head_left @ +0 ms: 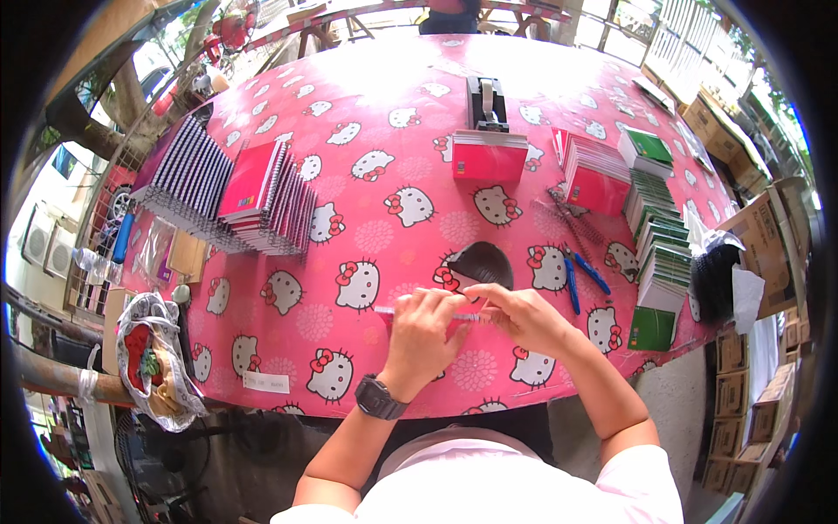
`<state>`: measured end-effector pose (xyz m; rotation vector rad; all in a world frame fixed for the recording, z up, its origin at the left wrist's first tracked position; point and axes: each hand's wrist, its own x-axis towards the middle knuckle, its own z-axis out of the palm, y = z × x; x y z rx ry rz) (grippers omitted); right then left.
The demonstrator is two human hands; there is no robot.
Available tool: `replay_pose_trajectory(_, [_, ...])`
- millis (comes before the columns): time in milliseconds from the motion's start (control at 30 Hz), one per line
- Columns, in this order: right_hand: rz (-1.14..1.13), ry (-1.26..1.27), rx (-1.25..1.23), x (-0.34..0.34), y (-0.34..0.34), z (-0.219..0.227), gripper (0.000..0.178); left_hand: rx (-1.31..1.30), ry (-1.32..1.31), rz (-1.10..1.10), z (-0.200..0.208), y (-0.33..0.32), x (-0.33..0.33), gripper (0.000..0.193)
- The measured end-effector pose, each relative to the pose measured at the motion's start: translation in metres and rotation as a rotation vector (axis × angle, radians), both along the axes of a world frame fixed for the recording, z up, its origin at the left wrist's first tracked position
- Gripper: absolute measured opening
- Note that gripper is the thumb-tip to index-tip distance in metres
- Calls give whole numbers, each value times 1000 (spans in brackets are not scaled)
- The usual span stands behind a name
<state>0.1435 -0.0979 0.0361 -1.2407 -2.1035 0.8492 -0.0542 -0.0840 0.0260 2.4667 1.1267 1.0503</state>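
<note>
Near the table's front edge, my left hand (423, 332) is closed around a small notebook (382, 311), seen nearly edge-on and mostly covered by the fingers. A thin spiral binding (472, 317) shows between my two hands. At its right end my right hand (521, 320) has its fingers bent and pinched together; the fingertips partly hide what they grip. Just beyond the hands sits a dark half-round object (482, 265). Blue-handled pliers (573, 285) and a second blue-handled tool (592, 272) lie to the right of my right hand.
Spiral-bound notebooks (249, 196) stand stacked at the left. Red booklets (489, 162) sit before a black tape dispenser (486, 109), with more red booklets (595, 179) and a row of green booklets (655, 253) rightward. Loose coils (583, 229) lie between. A plastic bag (155, 358) hangs at the left edge.
</note>
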Motion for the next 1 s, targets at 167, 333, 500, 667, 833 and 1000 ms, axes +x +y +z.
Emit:
replay_pose_trajectory(167, [-52, 22, -121, 9, 22, 19, 43, -68, 57, -79, -9, -4, -2, 17])
replay_pose_trajectory(333, [229, -213, 91, 38, 72, -27, 73, 1, 50, -131, -2, 0, 1, 21])
replay_pose_trajectory(500, [270, -484, -130, 30, 85, -20, 105, -47, 46, -167, -6, 3, -8, 21])
replay_pose_trajectory(667, [186, -300, 126, 12, 72, -39, 86, -72, 65, -181, -5, 5, -8, 21])
replay_pose_trajectory(833, [-17, -26, 39, 27, 51, -38, 61, 117, 27, -45, -3, 2, -9, 24])
replay_pose_trajectory(1000, [196, 602, -399, 27, 13, -32, 47, 58, 33, 26, -24, -3, -32, 24])
